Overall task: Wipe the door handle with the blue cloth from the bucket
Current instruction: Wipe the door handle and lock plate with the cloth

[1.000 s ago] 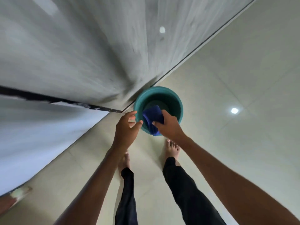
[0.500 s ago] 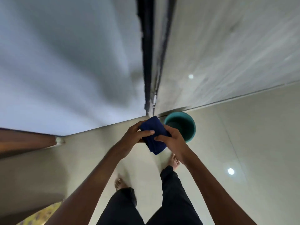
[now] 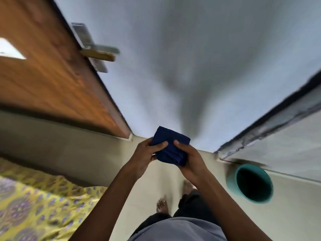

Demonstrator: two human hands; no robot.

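Note:
A folded dark blue cloth [image 3: 169, 146] is held in front of my chest by both hands. My left hand [image 3: 145, 156] grips its left side with the thumb on top, and my right hand [image 3: 190, 158] cups its right side and underside. The teal bucket [image 3: 231, 181] stands on the floor to my right, well away from my hands, its inside dark. The metal door handle [image 3: 99, 49] juts from the edge of an open wooden door [image 3: 52, 79] at the upper left, far above my hands.
A pale wall [image 3: 182, 58] fills the middle. A grey panel with a dark frame [image 3: 271, 129] runs along the right above the bucket. A yellow patterned bedspread [image 3: 34, 206] lies at the lower left. My bare feet stand on the beige tiled floor [image 3: 295, 214].
I have turned left: the bucket slid from centre to the lower right, and the wooden door with its handle came into view. The cloth left the bucket and both hands hold it.

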